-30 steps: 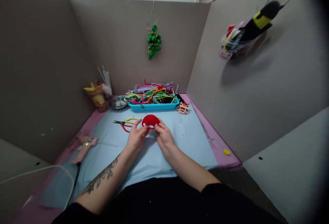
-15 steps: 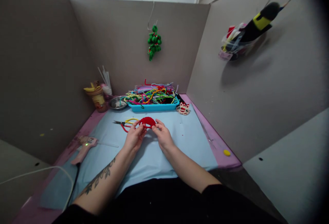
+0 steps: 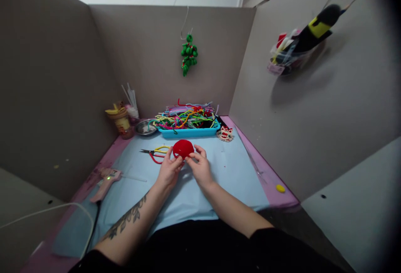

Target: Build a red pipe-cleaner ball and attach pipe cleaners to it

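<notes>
A rounded, fuzzy red piece (image 3: 183, 148) that looks made of pipe cleaner is held up over the blue cloth (image 3: 200, 206). My left hand (image 3: 170, 168) grips its lower left edge, thumb in front. At its lower right edge, my right hand (image 3: 199, 165) pinches it between thumb and fingers. Just left of the piece lie scissors (image 3: 154, 153) with one yellow and one red handle, blades pointing left; the left hand's fingers are close to them.
A blue tray (image 3: 191, 132) of colourful pipe cleaners stands at the back, beside a metal dish (image 3: 145, 128) and a cup (image 3: 123, 123). A pink glue gun (image 3: 106, 183) with its cord lies left. Tweezers (image 3: 254, 162) and a yellow disc (image 3: 280, 188) lie right. Grey panels (image 3: 175, 72) enclose the table.
The red piece has tilted so its broad rounded face shows, where before it appeared as a narrower arch with a gap. Both hands keep hold of it. The view has shifted slightly.
</notes>
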### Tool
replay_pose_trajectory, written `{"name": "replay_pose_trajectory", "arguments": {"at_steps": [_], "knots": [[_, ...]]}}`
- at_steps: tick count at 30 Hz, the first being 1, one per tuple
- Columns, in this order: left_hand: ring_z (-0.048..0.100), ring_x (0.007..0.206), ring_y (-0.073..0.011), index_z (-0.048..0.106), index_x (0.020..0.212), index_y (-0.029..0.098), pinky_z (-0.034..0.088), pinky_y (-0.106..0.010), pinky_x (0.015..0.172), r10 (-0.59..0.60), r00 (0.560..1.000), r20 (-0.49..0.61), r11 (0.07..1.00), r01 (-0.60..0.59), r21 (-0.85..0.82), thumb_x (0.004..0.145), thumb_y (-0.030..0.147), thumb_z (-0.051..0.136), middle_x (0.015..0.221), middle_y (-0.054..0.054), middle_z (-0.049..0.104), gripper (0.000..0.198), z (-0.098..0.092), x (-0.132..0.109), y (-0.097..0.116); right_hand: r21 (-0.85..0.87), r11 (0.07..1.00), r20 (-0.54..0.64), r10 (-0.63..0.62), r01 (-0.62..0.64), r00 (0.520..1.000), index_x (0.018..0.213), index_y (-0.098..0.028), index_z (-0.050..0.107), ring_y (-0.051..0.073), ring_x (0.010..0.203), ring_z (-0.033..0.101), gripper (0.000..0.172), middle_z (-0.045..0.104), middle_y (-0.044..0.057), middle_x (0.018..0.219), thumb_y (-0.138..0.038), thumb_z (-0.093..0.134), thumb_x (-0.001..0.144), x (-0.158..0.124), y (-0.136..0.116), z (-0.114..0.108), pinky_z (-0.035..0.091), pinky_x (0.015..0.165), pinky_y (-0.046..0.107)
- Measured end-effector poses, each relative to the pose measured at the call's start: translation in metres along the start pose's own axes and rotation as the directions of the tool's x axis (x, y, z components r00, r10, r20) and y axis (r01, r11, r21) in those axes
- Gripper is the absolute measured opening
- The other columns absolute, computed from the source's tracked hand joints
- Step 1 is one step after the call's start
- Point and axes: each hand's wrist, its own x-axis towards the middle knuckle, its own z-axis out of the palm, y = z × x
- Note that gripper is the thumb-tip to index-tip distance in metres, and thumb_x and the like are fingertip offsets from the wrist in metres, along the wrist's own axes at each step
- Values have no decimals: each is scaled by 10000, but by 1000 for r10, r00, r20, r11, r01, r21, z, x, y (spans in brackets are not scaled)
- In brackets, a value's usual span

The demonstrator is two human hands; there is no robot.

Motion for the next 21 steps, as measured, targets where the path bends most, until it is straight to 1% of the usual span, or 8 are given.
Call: {"name": "replay_pose_trajectory", "arguments": {"at_steps": [3, 6, 8, 11, 13, 15, 18, 21], "knots": [[666, 752, -114, 410, 1305, 248, 497, -206, 695, 56, 997, -58, 998, -56, 2, 610, 185, 833, 919, -18, 704, 816, 1, 1, -1, -38, 999, 35, -11, 13, 999, 734, -217, 719, 252, 1206, 480, 104, 498, 88, 1278, -313, 710, 694, -3, -4, 0, 341, 1064, 402], [663, 761, -114, 434, 1280, 251, 492, -203, 689, 66, 994, -91, 998, -66, 5, 612, 197, 830, 923, -11, 701, 778, 1, 2, 1, -50, 999, 40, -3, 5, 999, 754, -221, 716, 247, 1210, 481, 122, 512, 84, 1267, -334, 677, 730, -5, -7, 1, 340, 1058, 394], [667, 787, -121, 453, 1255, 252, 496, -214, 717, 66, 995, -79, 998, -67, -2, 620, 193, 824, 938, -14, 703, 737, 3, 1, 2, -37, 999, 33, 24, -23, 999, 766, -218, 704, 240, 1195, 493, 145, 516, 85, 1256, -353, 654, 751, -5, -7, 2, 366, 1026, 379], [674, 865, -142, 485, 1210, 238, 499, -239, 784, 66, 997, -28, 998, -66, -21, 630, 180, 816, 996, -38, 704, 670, 6, -1, 2, 27, 995, -2, 101, -101, 995, 758, -206, 659, 230, 1139, 525, 162, 527, 81, 1227, -368, 652, 743, -5, -4, 5, 428, 926, 347], [674, 893, -152, 505, 1182, 219, 497, -251, 809, 69, 998, 0, 997, -69, -24, 635, 182, 813, 1019, -54, 703, 629, 6, -1, 1, 69, 988, -21, 138, -136, 990, 743, -198, 630, 228, 1118, 535, 175, 536, 78, 1211, -370, 657, 731, -4, -2, 7, 443, 879, 331], [674, 889, -154, 518, 1162, 203, 493, -253, 811, 71, 997, 9, 997, -71, -25, 637, 190, 815, 1016, -61, 704, 603, 5, 0, -1, 73, 987, -30, 147, -144, 989, 728, -190, 625, 233, 1112, 537, 180, 534, 84, 1209, -366, 664, 722, -3, -3, 7, 445, 862, 329], [669, 854, -140, 523, 1156, 199, 483, -240, 784, 84, 996, -11, 996, -84, -29, 637, 192, 817, 992, -51, 704, 597, 2, 3, -2, 2, 994, -49, 108, -108, 993, 742, -188, 661, 240, 1118, 535, 167, 522, 94, 1208, -354, 673, 727, -3, -8, 5, 435, 894, 352], [655, 812, -116, 518, 1176, 219, 471, -219, 746, 119, 991, -65, 992, -121, -26, 632, 188, 821, 963, -26, 700, 623, -1, 6, -3, -96, 995, -108, -8, -2, 994, 767, -195, 703, 242, 1135, 528, 143, 538, 96, 1173, -333, 673, 749, -5, -14, 0, 397, 982, 388]]}}
